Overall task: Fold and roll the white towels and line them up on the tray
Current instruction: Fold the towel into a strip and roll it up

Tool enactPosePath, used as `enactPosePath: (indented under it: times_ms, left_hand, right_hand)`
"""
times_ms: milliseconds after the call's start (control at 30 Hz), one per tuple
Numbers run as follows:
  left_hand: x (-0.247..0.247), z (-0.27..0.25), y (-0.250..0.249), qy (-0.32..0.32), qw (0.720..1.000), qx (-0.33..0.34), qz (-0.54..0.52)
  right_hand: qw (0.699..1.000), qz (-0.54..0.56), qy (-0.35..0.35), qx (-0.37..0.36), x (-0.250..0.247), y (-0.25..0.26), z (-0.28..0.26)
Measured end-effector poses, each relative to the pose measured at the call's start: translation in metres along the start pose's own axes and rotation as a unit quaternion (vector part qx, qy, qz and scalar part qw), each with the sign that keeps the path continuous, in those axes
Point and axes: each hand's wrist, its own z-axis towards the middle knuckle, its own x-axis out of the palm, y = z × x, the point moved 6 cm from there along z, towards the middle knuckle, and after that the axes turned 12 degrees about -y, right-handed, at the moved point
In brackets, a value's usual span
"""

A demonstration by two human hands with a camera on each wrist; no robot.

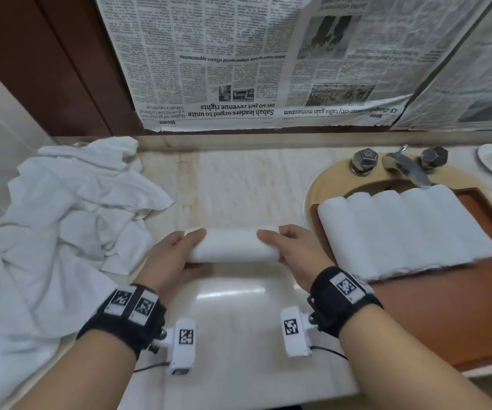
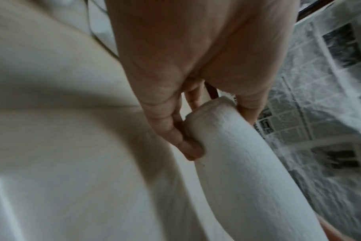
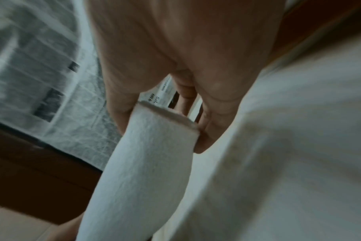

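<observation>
While both the left hand (image 1: pixel 176 255) and right hand (image 1: pixel 292 250) grip the freshly rolled towel (image 1: pixel 232 245) at center frame, five rolls (image 1: pixel 401 229) already line the tray (image 1: pixel 446 315) at right; the unfolded pile (image 1: pixel 61 220) at left still waits.

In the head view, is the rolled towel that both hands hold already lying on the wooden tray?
No, the rolled towel is held over the counter, left of the tray, between the left hand and right hand.

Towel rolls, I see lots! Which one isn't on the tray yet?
The towel roll held at both ends by the left hand and right hand. It's above the counter; the other rolls lie side by side on the wooden tray.
</observation>
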Motion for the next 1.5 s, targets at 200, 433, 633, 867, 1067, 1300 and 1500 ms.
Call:
enactPosePath:
  times_ms: [200,433,633,867,1067,1300,1500]
  left_hand:
    - [0.005,-0.081,-0.018,0.083,0.980,0.159,0.084]
    - [0.050,-0.143,-0.011,0.200,0.948,0.201,0.142]
    - [0.097,-0.167,0.031,0.198,0.942,0.207,0.176]
    - [0.160,-0.187,0.073,0.159,0.922,0.235,0.263]
    - [0.212,-0.192,0.081,0.151,0.910,0.248,0.294]
    - [0.250,-0.182,0.093,0.113,0.856,0.354,0.359]
    - [0.257,-0.173,0.104,0.104,0.834,0.380,0.386]
  right_hand:
    - [0.964,-0.209,0.135,-0.095,-0.051,0.020,-0.070]
    - [0.857,-0.434,0.249,-0.126,-0.093,0.037,-0.115]
    - [0.881,-0.419,0.182,-0.121,-0.168,0.026,-0.119]
    - [0.997,-0.055,0.037,-0.031,-0.255,-0.017,-0.103]
    - [0.993,0.090,-0.075,-0.011,-0.284,-0.043,-0.086]
    - [0.981,0.130,-0.143,-0.004,-0.302,-0.047,-0.058]
    - [0.980,0.122,-0.154,0.013,-0.302,-0.061,-0.036]
